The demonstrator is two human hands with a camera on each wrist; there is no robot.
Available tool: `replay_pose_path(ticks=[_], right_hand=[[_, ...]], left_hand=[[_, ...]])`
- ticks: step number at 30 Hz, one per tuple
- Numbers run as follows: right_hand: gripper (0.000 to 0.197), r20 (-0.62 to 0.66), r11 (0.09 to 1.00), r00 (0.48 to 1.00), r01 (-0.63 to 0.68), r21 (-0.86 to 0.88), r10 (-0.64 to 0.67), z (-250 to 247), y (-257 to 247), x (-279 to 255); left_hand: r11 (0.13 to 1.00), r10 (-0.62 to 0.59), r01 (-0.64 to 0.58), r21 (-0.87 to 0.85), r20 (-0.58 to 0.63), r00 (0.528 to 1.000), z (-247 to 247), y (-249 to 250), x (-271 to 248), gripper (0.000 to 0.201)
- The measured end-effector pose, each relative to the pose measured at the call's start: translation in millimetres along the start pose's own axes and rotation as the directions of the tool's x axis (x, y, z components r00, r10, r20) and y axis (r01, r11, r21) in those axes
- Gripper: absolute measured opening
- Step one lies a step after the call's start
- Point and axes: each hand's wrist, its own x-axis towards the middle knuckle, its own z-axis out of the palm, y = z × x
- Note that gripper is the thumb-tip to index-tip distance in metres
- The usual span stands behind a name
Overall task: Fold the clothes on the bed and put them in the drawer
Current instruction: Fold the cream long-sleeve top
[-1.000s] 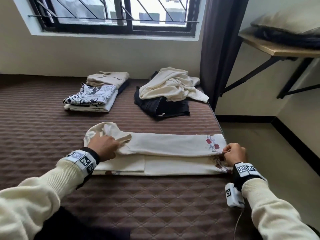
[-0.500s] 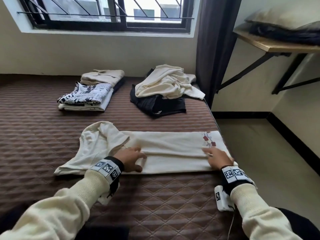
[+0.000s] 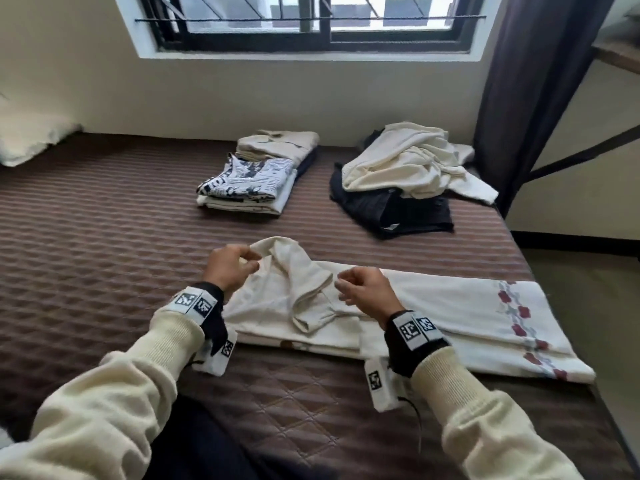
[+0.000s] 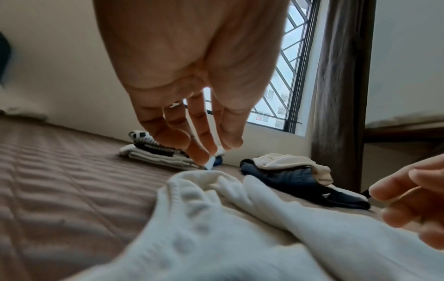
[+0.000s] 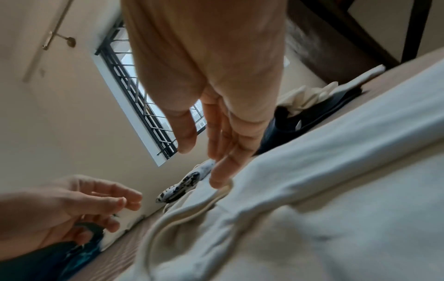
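Note:
A cream garment [image 3: 450,306] with red flowers on its right end lies folded lengthwise across the brown quilted bed [image 3: 104,237]. Its rumpled neck end [image 3: 298,271] points left. My left hand [image 3: 247,263] hovers at that end's top edge, fingers loosely bent, nothing gripped. In the left wrist view my left hand [image 4: 216,150] hangs just above the cloth [image 4: 216,218]. My right hand [image 3: 341,287] is over the garment's middle; in the right wrist view my right hand [image 5: 201,163] has straight fingers, and one fingertip [image 5: 217,180] touches a cloth edge [image 5: 336,171]. No drawer is in view.
A folded stack [image 3: 256,181] topped by a black-and-white print sits at the back middle. Right of it, a loose cream top [image 3: 405,168] lies on a dark garment [image 3: 398,209]. A pillow [image 3: 31,140] is far left. The bed ends at the right beside a dark curtain [image 3: 533,81].
Both hands left the flattened garment and shifted left. The right hand came from the flowered end to the middle; the left rose to the neck end. Their fingers are now lifted and loose.

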Motion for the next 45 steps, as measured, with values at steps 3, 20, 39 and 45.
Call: replay_pose_path(ticks=[3,20,39,45], right_hand=[[0.027,-0.062,0.977,0.976,-0.203,0.068,0.207,35.5,-9.8,24.8],[0.017,-0.093,0.869,0.976,-0.131,0.478,0.198,86.1,2.2,40.0],[0.047,-0.020,0.876,0.879,0.476,0.083,-0.476,92.0,-17.2,-24.0],[0.042,-0.317,0.843,0.908,0.386,0.374,-0.274,75.6,-28.2,-14.7]], left_hand=[[0.989,0.071,-0.081,0.120,0.084,0.994,-13.7,-5.2,24.9,0.030],[0.807,0.258,-0.504,0.309,0.584,0.770,48.8,-5.2,138.1,0.090],[0.958,0.107,-0.202,0.204,0.402,0.910,1.9,-61.7,100.8,0.077],[0.999,-0.017,0.028,-0.037,0.271,0.962,4.4,-77.7,104.2,0.037]])
